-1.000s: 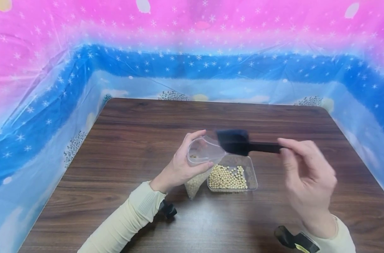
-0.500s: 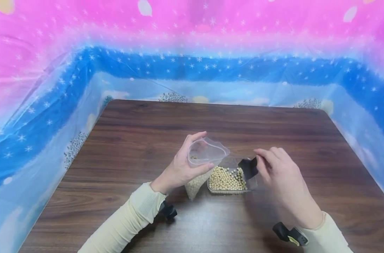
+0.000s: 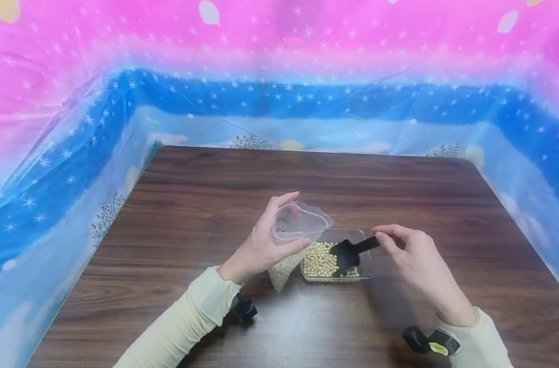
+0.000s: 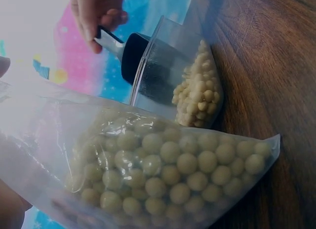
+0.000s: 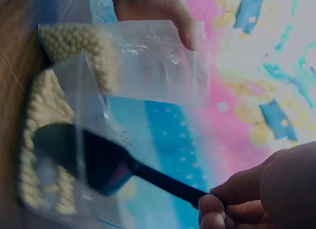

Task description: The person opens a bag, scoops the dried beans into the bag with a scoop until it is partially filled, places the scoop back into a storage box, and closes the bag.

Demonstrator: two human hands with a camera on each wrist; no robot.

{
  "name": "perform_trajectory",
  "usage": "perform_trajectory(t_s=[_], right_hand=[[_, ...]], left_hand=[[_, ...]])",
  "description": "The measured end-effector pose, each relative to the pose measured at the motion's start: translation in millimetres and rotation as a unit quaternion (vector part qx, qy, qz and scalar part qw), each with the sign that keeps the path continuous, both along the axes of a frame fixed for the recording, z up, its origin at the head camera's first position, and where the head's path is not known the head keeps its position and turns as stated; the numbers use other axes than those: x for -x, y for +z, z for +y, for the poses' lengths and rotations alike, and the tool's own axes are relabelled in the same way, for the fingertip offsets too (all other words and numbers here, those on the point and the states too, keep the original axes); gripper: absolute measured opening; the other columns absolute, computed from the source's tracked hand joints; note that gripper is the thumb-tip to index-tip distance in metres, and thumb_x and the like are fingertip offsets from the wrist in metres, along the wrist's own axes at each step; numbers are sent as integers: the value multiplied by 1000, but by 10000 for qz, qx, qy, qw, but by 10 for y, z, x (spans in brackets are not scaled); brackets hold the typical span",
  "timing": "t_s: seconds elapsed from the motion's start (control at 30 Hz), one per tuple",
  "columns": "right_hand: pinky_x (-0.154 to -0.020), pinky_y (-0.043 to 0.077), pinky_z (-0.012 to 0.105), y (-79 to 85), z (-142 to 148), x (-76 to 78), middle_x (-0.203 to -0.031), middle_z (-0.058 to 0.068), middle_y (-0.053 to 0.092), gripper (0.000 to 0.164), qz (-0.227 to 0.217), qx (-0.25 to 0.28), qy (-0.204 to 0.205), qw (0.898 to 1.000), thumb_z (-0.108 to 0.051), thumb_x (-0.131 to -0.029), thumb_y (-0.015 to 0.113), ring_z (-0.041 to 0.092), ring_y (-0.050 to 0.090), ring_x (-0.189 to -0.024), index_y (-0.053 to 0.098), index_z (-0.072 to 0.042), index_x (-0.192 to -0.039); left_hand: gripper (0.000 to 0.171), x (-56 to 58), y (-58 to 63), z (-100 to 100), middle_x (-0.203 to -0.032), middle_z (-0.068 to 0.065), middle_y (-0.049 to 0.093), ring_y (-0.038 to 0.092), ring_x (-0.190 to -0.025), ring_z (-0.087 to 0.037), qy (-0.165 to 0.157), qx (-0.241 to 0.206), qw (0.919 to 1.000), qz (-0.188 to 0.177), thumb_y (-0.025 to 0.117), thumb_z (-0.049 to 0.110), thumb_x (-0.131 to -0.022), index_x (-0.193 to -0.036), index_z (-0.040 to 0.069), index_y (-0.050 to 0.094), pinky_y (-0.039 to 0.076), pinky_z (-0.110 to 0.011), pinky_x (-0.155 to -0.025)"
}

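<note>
My left hand (image 3: 272, 240) holds a clear plastic bag (image 4: 168, 174) upright, its mouth spread between thumb and fingers. Round pale beans (image 4: 187, 162) fill the bag's lower part, and its bottom corner touches the table. Between the fingers and thumb of my right hand (image 3: 415, 260) is pinched the handle of a black scoop (image 3: 346, 254). The scoop's head dips into a clear rectangular container (image 3: 366, 268), among the loose beans (image 3: 320, 259) inside. In the right wrist view the scoop (image 5: 103, 157) crosses the container's wall, tilted down into the beans.
The container stands just right of the bag on a dark wood-grain table (image 3: 215, 184). A pink and blue patterned cloth (image 3: 279, 97) hangs around the table's back and sides. Black devices (image 3: 245, 308) are strapped at both wrists.
My right hand has brought the scoop from beside the bag's mouth down and into the container, pushing it left among the beans. My left hand and the bag have stayed almost still.
</note>
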State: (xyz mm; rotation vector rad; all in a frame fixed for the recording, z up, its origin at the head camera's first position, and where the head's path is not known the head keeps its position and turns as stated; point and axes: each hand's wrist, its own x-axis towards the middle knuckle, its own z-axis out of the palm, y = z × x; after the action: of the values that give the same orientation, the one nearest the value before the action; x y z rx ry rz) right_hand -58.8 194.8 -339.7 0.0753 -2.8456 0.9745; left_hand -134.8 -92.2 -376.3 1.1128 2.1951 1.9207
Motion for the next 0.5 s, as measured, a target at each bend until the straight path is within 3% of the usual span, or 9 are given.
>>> perform_trajectory(t_s=[0.07, 0.17, 0.33, 0.4, 0.5], right_hand=[[-71, 49, 30, -57, 18, 24, -101, 5, 72, 31, -301, 342, 100, 9989, -32, -100, 54, 17, 63, -84, 69, -11, -117], [-65, 51, 27, -166, 37, 70, -93, 6, 71, 30, -707, 927, 184, 9930, -27, -98, 59, 16, 62, -80, 68, -6, -118], [-60, 52, 27, -379, 73, 145, -81, 10, 65, 32, -1247, 2213, 217, 9670, -16, -98, 59, 13, 59, -69, 62, 6, -121], [-59, 52, 25, -461, 89, 171, -78, 9, 61, 31, -1332, 2649, 228, 9548, -11, -98, 57, 11, 57, -67, 59, 10, -121], [-57, 49, 21, -562, 111, 202, -75, 5, 57, 30, -1299, 3023, 167, 9442, -8, -100, 53, 8, 54, -64, 57, 14, -119]], left_hand=[[80, -7, 5, -2, -125, -2, 47, 53, -109, -24, 23, 13, 10000, 8, 77, 13, -83, -146, 29, 32, 56, -35, -85], [80, -13, 9, -1, -124, -2, 47, 53, -110, -24, 35, 0, 10000, 15, 78, 13, -82, -146, 29, 33, 55, -36, -86], [79, -10, 10, 2, -124, -3, 47, 53, -109, -24, 10, -60, 10000, 8, 77, 13, -83, -146, 30, 33, 56, -36, -85], [78, -7, 7, 3, -123, -3, 47, 54, -109, -24, 8, -64, 10000, -18, 77, 13, -83, -146, 30, 33, 56, -35, -85], [78, -5, -1, 3, -124, -2, 47, 53, -109, -23, 21, -48, 10000, -66, 77, 14, -83, -145, 31, 34, 56, -36, -85]])
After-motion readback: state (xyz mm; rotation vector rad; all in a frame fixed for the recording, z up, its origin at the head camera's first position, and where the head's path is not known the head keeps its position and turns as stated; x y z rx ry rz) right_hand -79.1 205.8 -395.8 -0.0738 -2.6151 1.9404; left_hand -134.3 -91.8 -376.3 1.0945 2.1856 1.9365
